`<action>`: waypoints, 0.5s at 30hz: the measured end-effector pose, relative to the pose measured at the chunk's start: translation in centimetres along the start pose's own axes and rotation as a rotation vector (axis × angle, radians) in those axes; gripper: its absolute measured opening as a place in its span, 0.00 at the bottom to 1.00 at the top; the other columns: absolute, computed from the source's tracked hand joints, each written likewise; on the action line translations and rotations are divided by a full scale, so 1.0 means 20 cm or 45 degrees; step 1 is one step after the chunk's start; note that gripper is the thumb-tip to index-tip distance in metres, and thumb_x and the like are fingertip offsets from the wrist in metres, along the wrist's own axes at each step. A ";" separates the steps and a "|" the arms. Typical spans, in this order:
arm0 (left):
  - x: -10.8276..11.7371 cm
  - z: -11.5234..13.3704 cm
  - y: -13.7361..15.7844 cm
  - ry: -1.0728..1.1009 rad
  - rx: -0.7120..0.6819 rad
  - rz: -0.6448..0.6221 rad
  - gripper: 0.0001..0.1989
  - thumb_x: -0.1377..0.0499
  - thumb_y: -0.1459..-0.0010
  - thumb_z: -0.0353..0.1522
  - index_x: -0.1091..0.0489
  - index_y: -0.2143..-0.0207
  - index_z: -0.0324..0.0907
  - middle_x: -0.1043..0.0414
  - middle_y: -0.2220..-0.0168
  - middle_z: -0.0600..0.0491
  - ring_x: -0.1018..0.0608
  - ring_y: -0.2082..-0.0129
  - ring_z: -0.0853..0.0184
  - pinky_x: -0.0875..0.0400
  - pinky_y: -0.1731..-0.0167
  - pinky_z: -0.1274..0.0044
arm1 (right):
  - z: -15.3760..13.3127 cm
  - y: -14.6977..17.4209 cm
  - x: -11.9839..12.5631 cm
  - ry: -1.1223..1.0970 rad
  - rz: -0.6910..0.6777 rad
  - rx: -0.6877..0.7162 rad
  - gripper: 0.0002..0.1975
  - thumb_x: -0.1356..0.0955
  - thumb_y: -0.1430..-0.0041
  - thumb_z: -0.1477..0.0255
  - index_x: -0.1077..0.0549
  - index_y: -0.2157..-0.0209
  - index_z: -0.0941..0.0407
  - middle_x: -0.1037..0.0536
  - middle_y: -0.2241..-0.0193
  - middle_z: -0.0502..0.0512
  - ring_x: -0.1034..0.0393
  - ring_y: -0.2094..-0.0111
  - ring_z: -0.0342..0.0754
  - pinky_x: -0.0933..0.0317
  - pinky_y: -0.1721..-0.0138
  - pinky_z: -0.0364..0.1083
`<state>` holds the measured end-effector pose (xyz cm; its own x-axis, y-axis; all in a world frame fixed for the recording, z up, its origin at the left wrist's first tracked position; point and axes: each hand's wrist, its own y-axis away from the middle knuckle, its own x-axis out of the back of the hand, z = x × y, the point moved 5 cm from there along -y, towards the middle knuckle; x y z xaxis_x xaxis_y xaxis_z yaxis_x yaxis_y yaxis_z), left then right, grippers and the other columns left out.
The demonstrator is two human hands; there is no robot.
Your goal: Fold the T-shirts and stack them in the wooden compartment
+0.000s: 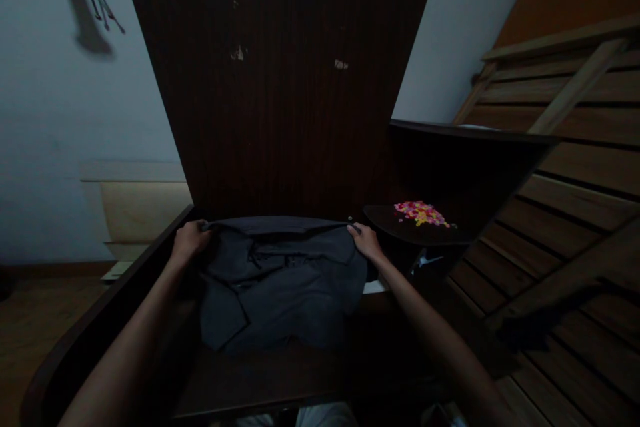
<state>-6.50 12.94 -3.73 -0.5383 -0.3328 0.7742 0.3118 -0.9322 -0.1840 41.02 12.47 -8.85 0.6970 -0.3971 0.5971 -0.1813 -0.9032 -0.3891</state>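
A dark grey garment [290, 293] hangs and rests, rumpled, over the dark wooden desk [260, 373]. Its top edge is stretched between my two hands. At the left end of that edge, my left hand [193, 238] is closed on the cloth. My right hand [366, 240] pinches the right end, thumb on top. Folds and what looks like a thin cord show near the middle of the garment. Dim light hides which kind of clothing it is.
A tall dark wooden panel [280, 93] rises behind the desk. On the right, a small shelf [415, 235] bears a heap of pink and yellow pieces [423, 212]. Wooden slats [565, 207] lean farther right. Something white [375, 287] lies beside the garment.
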 end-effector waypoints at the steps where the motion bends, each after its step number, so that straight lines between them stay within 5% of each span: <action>1: -0.02 -0.01 0.01 -0.005 -0.014 0.017 0.08 0.41 0.55 0.37 0.29 0.72 0.42 0.23 0.70 0.47 0.21 0.63 0.54 0.29 0.65 0.73 | 0.03 0.00 0.01 0.031 0.029 -0.037 0.11 0.37 0.45 0.64 0.29 0.75 0.54 0.22 0.72 0.55 0.28 0.66 0.51 0.40 0.63 0.45; 5: -0.06 0.00 0.04 0.191 -0.247 0.051 0.10 0.42 0.60 0.32 0.32 0.70 0.44 0.24 0.67 0.51 0.22 0.63 0.62 0.30 0.62 0.77 | 0.11 -0.01 0.02 0.004 0.124 -0.157 0.06 0.36 0.48 0.67 0.30 0.73 0.54 0.22 0.71 0.53 0.28 0.65 0.50 0.39 0.62 0.45; 8: -0.06 0.01 0.05 0.496 -0.363 -0.129 0.14 0.38 0.64 0.34 0.31 0.69 0.43 0.25 0.71 0.54 0.23 0.69 0.63 0.30 0.68 0.77 | 0.13 -0.02 0.01 -0.143 0.065 -0.201 0.06 0.34 0.52 0.67 0.30 0.72 0.54 0.22 0.69 0.53 0.28 0.62 0.50 0.39 0.59 0.46; 12: 0.01 -0.02 0.01 0.826 -0.176 -0.324 0.19 0.33 0.69 0.40 0.31 0.73 0.42 0.27 0.77 0.55 0.25 0.77 0.65 0.31 0.77 0.77 | 0.11 -0.06 0.01 -0.466 -0.214 -0.254 0.10 0.32 0.57 0.65 0.28 0.72 0.56 0.23 0.71 0.52 0.29 0.66 0.49 0.38 0.62 0.45; 15: 0.02 -0.03 -0.04 0.971 0.064 -0.399 0.17 0.35 0.64 0.43 0.29 0.74 0.41 0.25 0.76 0.51 0.23 0.76 0.61 0.27 0.74 0.72 | 0.08 -0.12 0.04 -0.628 -0.295 -0.270 0.12 0.31 0.59 0.64 0.25 0.72 0.57 0.22 0.70 0.52 0.28 0.66 0.49 0.38 0.63 0.44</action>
<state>-7.45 13.47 -3.55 -0.9841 -0.0804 0.1585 0.0837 -0.9964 0.0139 43.23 14.63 -8.55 0.9665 -0.1084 0.2328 -0.0851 -0.9905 -0.1081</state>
